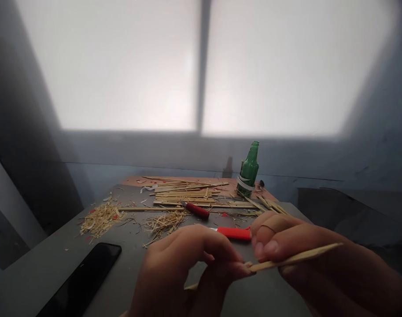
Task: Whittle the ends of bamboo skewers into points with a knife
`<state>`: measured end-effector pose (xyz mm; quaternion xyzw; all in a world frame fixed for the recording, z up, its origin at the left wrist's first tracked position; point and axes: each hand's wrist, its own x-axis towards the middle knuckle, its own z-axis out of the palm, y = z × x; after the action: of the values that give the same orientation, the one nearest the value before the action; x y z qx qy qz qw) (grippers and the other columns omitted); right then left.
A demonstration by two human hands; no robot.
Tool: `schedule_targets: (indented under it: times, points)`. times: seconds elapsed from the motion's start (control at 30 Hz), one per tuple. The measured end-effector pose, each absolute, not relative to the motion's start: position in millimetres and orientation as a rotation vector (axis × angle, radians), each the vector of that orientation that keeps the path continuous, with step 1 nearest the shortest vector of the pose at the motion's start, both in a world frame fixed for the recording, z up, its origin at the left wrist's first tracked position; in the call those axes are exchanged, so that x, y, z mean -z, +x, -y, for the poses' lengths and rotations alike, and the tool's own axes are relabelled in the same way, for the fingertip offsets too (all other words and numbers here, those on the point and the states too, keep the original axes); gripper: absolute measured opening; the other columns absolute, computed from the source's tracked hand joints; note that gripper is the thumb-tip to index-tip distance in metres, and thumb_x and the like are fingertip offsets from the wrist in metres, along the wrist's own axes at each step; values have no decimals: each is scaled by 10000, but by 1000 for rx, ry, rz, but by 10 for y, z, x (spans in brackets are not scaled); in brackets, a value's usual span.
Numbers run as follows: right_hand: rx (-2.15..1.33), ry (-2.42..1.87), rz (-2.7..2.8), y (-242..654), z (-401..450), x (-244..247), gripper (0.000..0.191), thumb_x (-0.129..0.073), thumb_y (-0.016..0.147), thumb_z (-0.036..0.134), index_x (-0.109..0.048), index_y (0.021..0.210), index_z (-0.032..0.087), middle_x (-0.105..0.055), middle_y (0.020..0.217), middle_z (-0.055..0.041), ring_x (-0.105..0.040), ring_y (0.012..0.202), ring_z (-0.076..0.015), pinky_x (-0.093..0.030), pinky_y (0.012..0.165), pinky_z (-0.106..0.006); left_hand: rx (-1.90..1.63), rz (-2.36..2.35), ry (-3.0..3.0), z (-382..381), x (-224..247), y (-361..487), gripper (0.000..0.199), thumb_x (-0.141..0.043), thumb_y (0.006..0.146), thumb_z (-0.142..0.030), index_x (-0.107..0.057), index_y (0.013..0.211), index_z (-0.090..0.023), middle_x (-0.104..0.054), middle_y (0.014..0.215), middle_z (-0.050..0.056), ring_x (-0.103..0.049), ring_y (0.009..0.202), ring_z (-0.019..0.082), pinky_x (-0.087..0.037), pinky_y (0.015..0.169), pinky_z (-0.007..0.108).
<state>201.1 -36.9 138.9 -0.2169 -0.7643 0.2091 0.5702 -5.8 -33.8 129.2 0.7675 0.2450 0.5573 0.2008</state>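
Close to the camera, my left hand [174, 259] is closed, with thumb and fingertips pinching the end of a thin bamboo strip [306, 256]. A pale piece also shows below the left palm; whether it belongs to the same strip I cannot tell. My right hand [296, 240] grips the strip between thumb and fingers, and its pointed end sticks out to the right. Just behind the fingertips is a red-handled cutter [234, 233], its right end hidden by the right hand. Farther back, a knife with a dark red handle [197, 210] lies on the table.
Several bamboo sticks [187, 194] lie across the back of the grey table [134, 268]. Shavings are heaped at left [101, 220] and middle [164, 223]. A green bottle [249, 169] with a white band stands at the back right. A black phone [85, 277] lies front left.
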Motion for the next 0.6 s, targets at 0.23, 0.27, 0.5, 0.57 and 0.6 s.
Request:
schedule_targets:
  times: [0.23, 0.27, 0.5, 0.57, 0.6]
  points:
    - [-428, -706, 1621, 1930, 313, -1393, 101, -717, 914, 381, -779, 869, 315, -784, 820, 19, -770, 747, -175, -640, 687, -174, -1564, -966, 2315, -46, -1113, -75, 273, -524, 929, -168, -699, 1132, -214, -648, 1353, 161, -609, 1270, 320, -595, 923, 471]
    - [-428, -709, 1611, 1915, 298, -1399, 107, -722, 907, 384, -784, 859, 310, -791, 811, 15, -774, 743, -187, -648, 696, -194, -1514, -961, 2306, -62, -1107, -79, 286, -513, 946, -196, -713, 1149, -220, -612, 1408, 160, -543, 1344, 336, -557, 984, 511]
    - [-480, -750, 1597, 1904, 291, -1398, 97, -720, 912, 329, -772, 838, 295, -790, 740, 26, -757, 628, -162, -625, 575, -161, -1019, -562, 1930, 160, -1158, 17, 311, -458, 1018, -343, -678, 1145, -163, -682, 709, 15, -591, 533, 115, -519, 528, 201]
    - [-497, -764, 1601, 1907, 317, -1403, 99, -701, 928, 321, -758, 848, 305, -788, 752, 39, -756, 646, -150, -625, 606, -152, -1033, -585, 1923, 208, -1169, 45, 312, -431, 1026, -343, -675, 1106, -166, -603, 630, -19, -508, 512, 103, -461, 521, 192]
    - [-496, -765, 1608, 1906, 330, -1404, 105, -685, 939, 317, -747, 854, 311, -781, 749, 45, -753, 645, -144, -624, 614, -150, -1050, -611, 1938, 225, -1178, 53, 297, -437, 1023, -339, -678, 1074, -174, -608, 652, -14, -522, 558, 112, -462, 562, 198]
